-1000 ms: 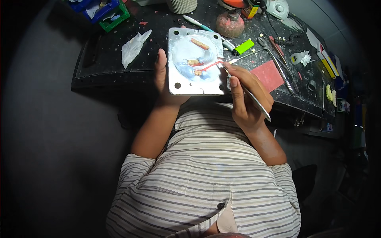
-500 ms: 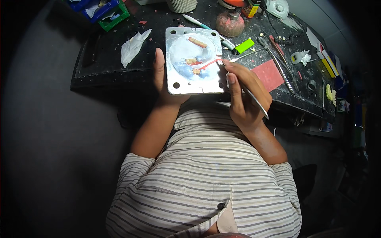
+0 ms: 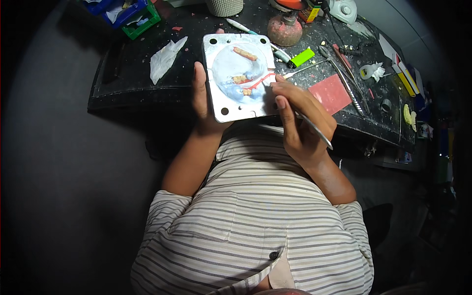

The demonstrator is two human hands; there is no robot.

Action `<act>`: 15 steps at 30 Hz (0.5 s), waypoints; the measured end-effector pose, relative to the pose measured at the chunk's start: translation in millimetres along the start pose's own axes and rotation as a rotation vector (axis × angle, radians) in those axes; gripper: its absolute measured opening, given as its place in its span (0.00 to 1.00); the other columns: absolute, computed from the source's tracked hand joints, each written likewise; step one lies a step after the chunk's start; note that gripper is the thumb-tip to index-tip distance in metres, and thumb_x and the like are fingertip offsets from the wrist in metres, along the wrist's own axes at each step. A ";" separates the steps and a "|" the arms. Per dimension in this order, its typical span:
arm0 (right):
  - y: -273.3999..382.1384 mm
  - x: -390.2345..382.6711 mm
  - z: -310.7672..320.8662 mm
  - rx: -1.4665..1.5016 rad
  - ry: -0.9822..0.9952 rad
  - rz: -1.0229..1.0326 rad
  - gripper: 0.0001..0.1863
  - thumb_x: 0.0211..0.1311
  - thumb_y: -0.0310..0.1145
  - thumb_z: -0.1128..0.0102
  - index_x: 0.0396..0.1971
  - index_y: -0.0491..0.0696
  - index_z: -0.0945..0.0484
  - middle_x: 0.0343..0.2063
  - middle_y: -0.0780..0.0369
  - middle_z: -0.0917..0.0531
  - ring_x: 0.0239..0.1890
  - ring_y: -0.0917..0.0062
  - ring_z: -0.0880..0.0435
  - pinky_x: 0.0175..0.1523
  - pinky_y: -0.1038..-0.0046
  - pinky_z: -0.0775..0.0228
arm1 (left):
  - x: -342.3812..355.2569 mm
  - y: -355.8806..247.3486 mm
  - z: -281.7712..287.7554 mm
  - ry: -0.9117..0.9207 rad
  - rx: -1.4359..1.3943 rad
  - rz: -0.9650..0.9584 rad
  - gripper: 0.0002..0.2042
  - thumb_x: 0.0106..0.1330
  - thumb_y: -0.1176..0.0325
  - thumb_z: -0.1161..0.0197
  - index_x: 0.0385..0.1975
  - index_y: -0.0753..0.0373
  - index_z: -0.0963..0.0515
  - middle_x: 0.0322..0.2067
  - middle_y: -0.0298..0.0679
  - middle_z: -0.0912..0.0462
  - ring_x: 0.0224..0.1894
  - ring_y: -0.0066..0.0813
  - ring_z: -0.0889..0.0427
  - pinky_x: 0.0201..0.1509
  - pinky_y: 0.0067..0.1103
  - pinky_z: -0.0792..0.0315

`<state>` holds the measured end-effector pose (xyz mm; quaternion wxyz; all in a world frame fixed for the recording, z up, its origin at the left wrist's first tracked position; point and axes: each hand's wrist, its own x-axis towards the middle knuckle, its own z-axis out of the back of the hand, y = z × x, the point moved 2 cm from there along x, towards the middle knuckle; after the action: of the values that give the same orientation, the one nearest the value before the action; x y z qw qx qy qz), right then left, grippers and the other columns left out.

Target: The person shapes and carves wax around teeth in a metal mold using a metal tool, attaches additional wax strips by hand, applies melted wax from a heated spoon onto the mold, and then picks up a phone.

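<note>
My left hand (image 3: 200,101) grips a squarish metal denture flask (image 3: 236,115) from its left side, thumb up along the edge. White-blue plaster (image 3: 230,60) fills its round middle, with a short row of artificial teeth (image 3: 245,53) near the top and smaller tooth pieces (image 3: 239,78) lower down. A thin pink wax strip (image 3: 267,77) runs from these toward the flask's right edge. Pinched in my right hand (image 3: 309,108) is a slim metal dental hand tool (image 3: 317,129), its pointed end toward my wrist. My fingers hide its working end beside the flask's right edge.
On the dark bench lie a crumpled tissue (image 3: 166,60), a green lighter (image 3: 303,58), a pink wax sheet (image 3: 332,94) and metal instruments (image 3: 348,83). A spirit burner (image 3: 285,30) stands behind the flask. Blue and green bins (image 3: 141,24) sit at the back left.
The flask has turned slightly counterclockwise and its near edge is a little lower. My right hand has shifted slightly down and left, still holding the tool.
</note>
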<state>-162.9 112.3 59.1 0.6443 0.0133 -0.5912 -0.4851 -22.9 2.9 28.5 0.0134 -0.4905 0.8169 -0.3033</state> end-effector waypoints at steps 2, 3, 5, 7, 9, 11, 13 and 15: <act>2.0 3.1 1.6 0.018 0.058 0.035 0.07 0.64 0.16 0.33 0.41 0.35 0.15 0.38 0.52 0.10 0.43 0.63 0.08 0.56 0.65 0.17 | 0.1 -0.4 0.0 0.009 0.029 -0.009 0.44 0.76 0.36 0.50 0.81 0.59 0.53 0.78 0.48 0.44 0.79 0.51 0.43 0.81 0.50 0.47; 2.9 3.1 1.4 0.036 0.114 0.068 0.07 0.64 0.16 0.33 0.41 0.35 0.15 0.38 0.52 0.10 0.43 0.63 0.08 0.58 0.64 0.18 | 0.0 -0.5 0.9 0.016 0.048 -0.015 0.44 0.76 0.35 0.51 0.81 0.58 0.53 0.78 0.48 0.45 0.79 0.51 0.43 0.81 0.50 0.46; 2.1 1.6 1.6 0.046 0.079 0.058 0.07 0.64 0.16 0.33 0.41 0.35 0.14 0.39 0.53 0.10 0.42 0.64 0.08 0.55 0.66 0.17 | -0.6 -0.7 1.3 0.023 0.067 -0.019 0.44 0.76 0.35 0.51 0.81 0.58 0.54 0.78 0.48 0.45 0.79 0.51 0.43 0.80 0.50 0.45; -3.7 0.0 3.8 0.050 -0.041 -0.087 0.06 0.65 0.16 0.33 0.41 0.35 0.14 0.38 0.52 0.10 0.41 0.64 0.08 0.52 0.68 0.17 | -0.4 -1.5 -0.3 0.038 0.109 -0.028 0.45 0.76 0.34 0.52 0.82 0.58 0.55 0.78 0.49 0.45 0.78 0.51 0.42 0.80 0.50 0.44; -5.7 -1.6 3.6 0.074 -0.059 -0.156 0.06 0.66 0.17 0.34 0.41 0.35 0.14 0.38 0.51 0.10 0.40 0.64 0.08 0.49 0.70 0.18 | -0.6 -2.0 -0.8 0.045 0.137 -0.030 0.45 0.76 0.34 0.52 0.82 0.58 0.55 0.78 0.49 0.45 0.78 0.52 0.41 0.80 0.50 0.44; -5.3 -1.3 3.4 0.075 -0.027 -0.064 0.06 0.66 0.17 0.34 0.41 0.35 0.14 0.38 0.52 0.10 0.40 0.65 0.08 0.48 0.71 0.17 | -0.3 -2.4 -1.0 0.051 0.164 -0.032 0.45 0.76 0.34 0.52 0.82 0.58 0.56 0.78 0.49 0.45 0.78 0.52 0.41 0.80 0.50 0.43; -3.0 -1.1 4.9 0.088 0.017 -0.021 0.06 0.66 0.17 0.34 0.41 0.35 0.14 0.38 0.52 0.10 0.40 0.65 0.08 0.47 0.71 0.17 | 0.4 -2.7 -1.0 0.034 0.174 -0.029 0.45 0.76 0.33 0.52 0.82 0.58 0.56 0.78 0.50 0.45 0.78 0.52 0.40 0.79 0.49 0.42; -0.5 0.0 6.0 0.099 0.061 0.022 0.06 0.66 0.17 0.34 0.41 0.35 0.14 0.38 0.52 0.10 0.40 0.66 0.09 0.47 0.72 0.17 | 2.4 -0.5 2.6 0.045 0.100 -0.043 0.44 0.76 0.35 0.51 0.82 0.57 0.57 0.76 0.52 0.42 0.75 0.53 0.36 0.77 0.49 0.38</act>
<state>-167.8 115.4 60.6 0.6657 0.0534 -0.5946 -0.4477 -22.9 -0.5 27.2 0.0128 -0.4998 0.7899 -0.3550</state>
